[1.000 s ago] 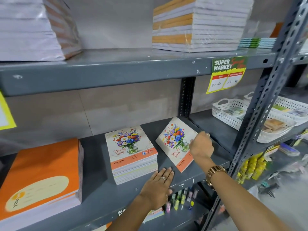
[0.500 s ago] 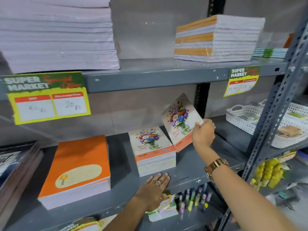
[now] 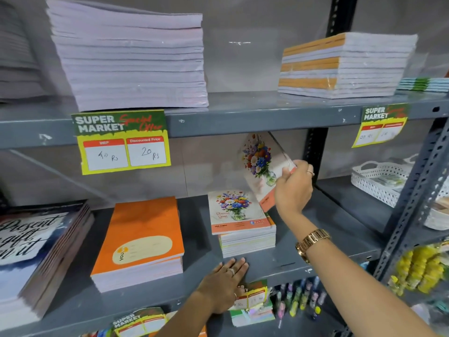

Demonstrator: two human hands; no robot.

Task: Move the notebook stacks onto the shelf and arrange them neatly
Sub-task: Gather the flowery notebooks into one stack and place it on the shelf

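Right hand [image 3: 292, 188] grips 1 floral notebook [image 3: 261, 164], tilted, lifted above and right of floral notebook stack [image 3: 243, 222] on middle shelf [image 3: 315, 259]. Left hand [image 3: 224, 284] flat, fingers spread, on shelf front just before stack. Orange stack [image 3: 143, 239] sits left.

Floral notebook [image 3: 261, 164]; orange stack [image 3: 143, 237]; seemingly grey shelf [image 3: 286, 263]

The right hand [image 3: 292, 188] is raised, arm stretched forward and up from the lower right, wrist bent, with a gold watch [image 3: 311, 242] on it and a ring on one finger. Its fingers are closed in a pinch. The left hand [image 3: 224, 284] lies flat, palm down, fingers straight and together, pointing forward; rings show on two fingers. Its forearm enters from the bottom edge.
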